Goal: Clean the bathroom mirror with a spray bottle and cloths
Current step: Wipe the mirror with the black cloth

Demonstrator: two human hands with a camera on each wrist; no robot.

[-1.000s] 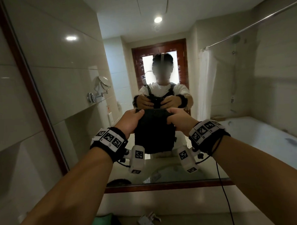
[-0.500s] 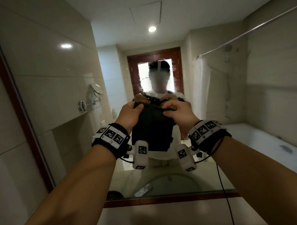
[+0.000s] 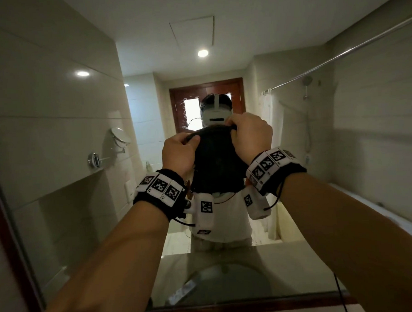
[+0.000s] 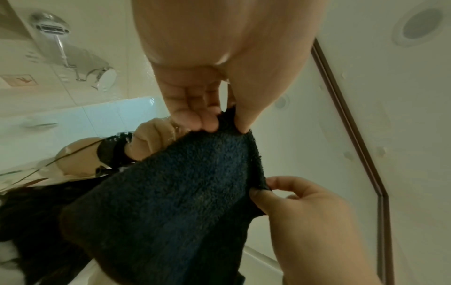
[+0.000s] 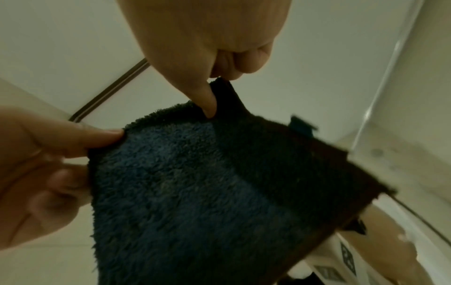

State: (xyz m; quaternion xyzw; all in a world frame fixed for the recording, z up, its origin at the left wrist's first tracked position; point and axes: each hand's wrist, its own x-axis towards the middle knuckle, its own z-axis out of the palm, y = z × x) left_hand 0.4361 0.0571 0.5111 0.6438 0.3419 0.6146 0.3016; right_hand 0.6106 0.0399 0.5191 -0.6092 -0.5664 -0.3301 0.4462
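A dark blue terry cloth (image 3: 216, 162) hangs between my hands in front of the wood-framed mirror (image 3: 306, 151). My left hand (image 3: 180, 154) pinches its top left corner between thumb and curled fingers (image 4: 207, 121). My right hand (image 3: 251, 136) pinches the top right corner, thumb (image 5: 207, 100) against the nap. In the left wrist view the cloth (image 4: 175, 192) drapes down and my right hand (image 4: 300, 208) grips its edge. In the right wrist view the cloth (image 5: 195, 183) fills the middle, with my left hand (image 5: 44, 158) at its left edge. No spray bottle shows.
The mirror's lower frame (image 3: 242, 310) runs along the bottom, with the sink basin (image 3: 220, 285) reflected above it. A round swing-arm mirror (image 3: 119, 139) is reflected on the tiled wall at left. A shower rail (image 3: 337, 58), curtain and bathtub are reflected at right.
Both hands have lifted the cloth higher in front of the mirror, from chest height to head height of the reflection. My view has tilted upward. The grip on both corners is unchanged.
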